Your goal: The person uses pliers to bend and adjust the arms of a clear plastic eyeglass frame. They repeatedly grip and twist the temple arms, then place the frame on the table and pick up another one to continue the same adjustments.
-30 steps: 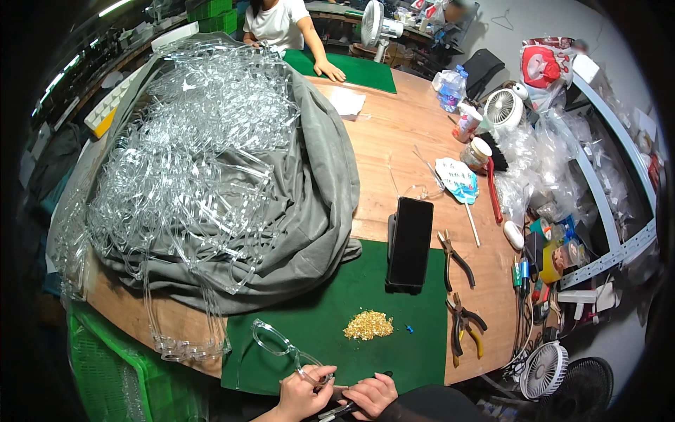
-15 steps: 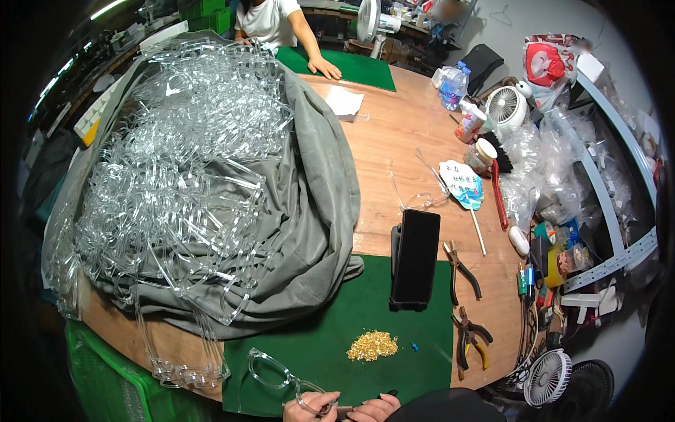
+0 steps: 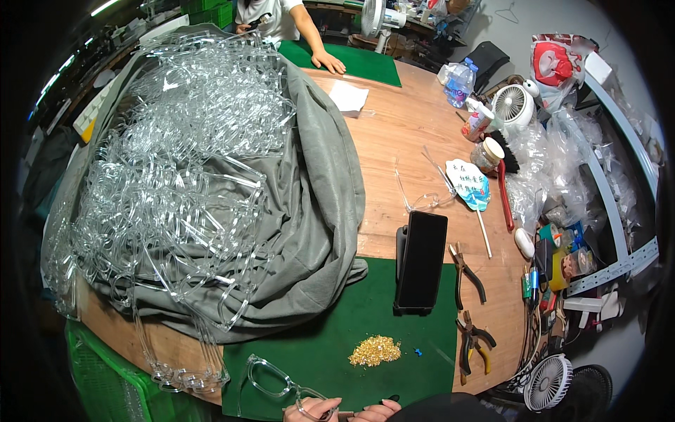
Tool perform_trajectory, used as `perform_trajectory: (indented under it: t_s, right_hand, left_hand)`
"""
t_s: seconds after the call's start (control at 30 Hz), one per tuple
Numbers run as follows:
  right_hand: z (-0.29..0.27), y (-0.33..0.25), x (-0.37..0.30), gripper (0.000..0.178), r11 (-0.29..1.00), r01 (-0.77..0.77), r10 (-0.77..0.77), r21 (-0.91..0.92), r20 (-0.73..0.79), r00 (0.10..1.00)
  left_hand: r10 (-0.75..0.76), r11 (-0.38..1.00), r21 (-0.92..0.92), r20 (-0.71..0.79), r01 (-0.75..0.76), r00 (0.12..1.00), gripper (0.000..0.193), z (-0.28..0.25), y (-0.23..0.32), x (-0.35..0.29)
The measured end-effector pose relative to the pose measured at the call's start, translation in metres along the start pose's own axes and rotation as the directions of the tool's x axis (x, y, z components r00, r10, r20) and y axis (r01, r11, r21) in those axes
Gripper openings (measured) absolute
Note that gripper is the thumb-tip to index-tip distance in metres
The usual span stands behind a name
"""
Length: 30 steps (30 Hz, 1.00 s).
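Note:
At the lower edge, my left hand (image 3: pixel 313 408) grips a clear eyeglass frame (image 3: pixel 291 386) by one side, its lens openings tilted up over the green mat (image 3: pixel 302 316). Close beside it is my right hand (image 3: pixel 376 411), fingers curled and partly cut off by the picture's edge. A small dark tip shows by those fingers; what they hold cannot be made out. On the mat ahead lie a heap of tiny gold-coloured parts (image 3: pixel 375 351) and a blue pin-like piece (image 3: pixel 418 352). A black phone (image 3: pixel 422 260) leans on a stand behind them.
Clear frames (image 3: pixel 190 119) heap on grey cloth (image 3: pixel 327 211) at left; several overhang the table edge. Right of the mat lie two pliers, one dark (image 3: pixel 467 276), one yellow-handled (image 3: pixel 474 343). Jar (image 3: pixel 486 155), bottle (image 3: pixel 460 82) and fan (image 3: pixel 512 105) stand farther back. Another person's hand (image 3: pixel 328 61) rests opposite.
The view has shifted slightly, and my hands sit a little lower in it. My left hand keeps its hold on the frame. Across the table, the other person now holds up a dark object.

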State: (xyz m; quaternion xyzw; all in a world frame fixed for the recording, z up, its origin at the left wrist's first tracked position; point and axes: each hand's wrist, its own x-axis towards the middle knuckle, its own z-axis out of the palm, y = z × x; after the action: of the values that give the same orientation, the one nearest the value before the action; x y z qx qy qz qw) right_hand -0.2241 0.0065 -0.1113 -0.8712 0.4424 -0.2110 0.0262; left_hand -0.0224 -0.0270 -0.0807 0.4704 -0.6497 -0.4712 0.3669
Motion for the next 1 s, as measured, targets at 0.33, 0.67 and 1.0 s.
perform_trajectory:
  t_s: [0.33,0.67,1.0]
  right_hand:
    - [0.003,-0.001,-0.004,0.028,1.000,0.003,-0.003,-0.006,-0.001,1.000]
    - [0.005,0.000,-0.004,0.029,1.000,-0.017,0.017,-0.003,-0.001,1.000]
    - [0.006,-0.002,-0.007,0.031,1.000,-0.021,0.021,-0.001,0.007,1.000]
  left_hand:
    - [-0.011,0.999,-0.039,0.054,0.013,0.998,0.027,-0.004,0.000,0.001]
    - [0.098,0.995,0.032,0.044,-0.099,0.994,0.027,-0.007,0.001,0.006]
    - [-0.068,0.991,-0.122,-0.060,0.061,0.996,0.028,0.006,-0.002,-0.002]
